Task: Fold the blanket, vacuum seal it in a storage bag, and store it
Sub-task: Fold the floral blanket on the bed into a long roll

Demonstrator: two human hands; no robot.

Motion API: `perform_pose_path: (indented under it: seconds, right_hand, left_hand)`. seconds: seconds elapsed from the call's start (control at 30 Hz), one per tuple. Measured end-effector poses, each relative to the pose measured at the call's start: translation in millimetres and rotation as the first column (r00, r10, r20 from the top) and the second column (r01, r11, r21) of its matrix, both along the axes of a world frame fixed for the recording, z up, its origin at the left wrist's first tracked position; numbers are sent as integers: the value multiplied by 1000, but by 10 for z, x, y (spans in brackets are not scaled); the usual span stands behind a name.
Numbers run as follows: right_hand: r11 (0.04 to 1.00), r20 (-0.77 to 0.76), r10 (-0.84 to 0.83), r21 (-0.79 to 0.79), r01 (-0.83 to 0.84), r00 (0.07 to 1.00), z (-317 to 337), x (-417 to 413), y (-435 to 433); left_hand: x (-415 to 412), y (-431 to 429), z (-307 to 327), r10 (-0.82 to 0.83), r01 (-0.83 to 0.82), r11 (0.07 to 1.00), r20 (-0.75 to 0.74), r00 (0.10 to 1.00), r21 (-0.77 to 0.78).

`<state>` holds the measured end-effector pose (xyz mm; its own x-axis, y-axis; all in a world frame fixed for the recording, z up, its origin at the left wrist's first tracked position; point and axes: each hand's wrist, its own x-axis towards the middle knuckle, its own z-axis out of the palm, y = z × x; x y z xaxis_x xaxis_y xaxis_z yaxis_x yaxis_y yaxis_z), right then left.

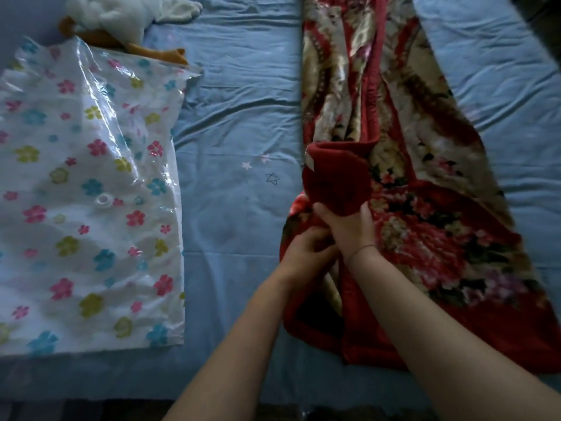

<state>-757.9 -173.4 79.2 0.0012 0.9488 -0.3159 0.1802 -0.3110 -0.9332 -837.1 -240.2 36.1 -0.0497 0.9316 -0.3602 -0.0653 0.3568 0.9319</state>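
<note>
A red blanket (pixel 431 238) with a floral print lies in a long strip down the right side of the bed, from the far edge to the near edge. My right hand (pixel 349 229) grips a raised red corner of it, lifted above the strip. My left hand (pixel 306 253) sits just below and to the left, its fingers curled into the blanket's red edge. A clear storage bag (pixel 91 192) printed with coloured flowers lies flat on the left of the bed, its round white valve (pixel 104 200) facing up.
The bed is covered with a blue sheet (pixel 236 123) with small star marks. A white plush toy (pixel 121 13) with orange feet lies at the far left, partly on the bag's top edge. The bed's near edge runs along the bottom.
</note>
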Motion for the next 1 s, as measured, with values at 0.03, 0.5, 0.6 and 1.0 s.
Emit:
perform_pose_path:
  seconds: [0.03,0.5,0.6,1.0]
  right_hand:
    - [995,-4,-104,-5,104,995,83,88,63]
    - [916,-135,-394,-133,378,909,146,2302,249]
    - [887,67,-461,13,461,885,355,3182,-34]
    - [679,272,-402,-552,484,874,-1630,5100,-321]
  left_hand:
    - [88,-19,46,-36,36,999,7,999,-19]
    - [1013,97,-51,106,-143,988,-401,910,-61]
    - [1356,106,-136,109,-157,986,-479,871,-62]
    - [2264,-444,-1061,-97,-429,798,-792,602,-423]
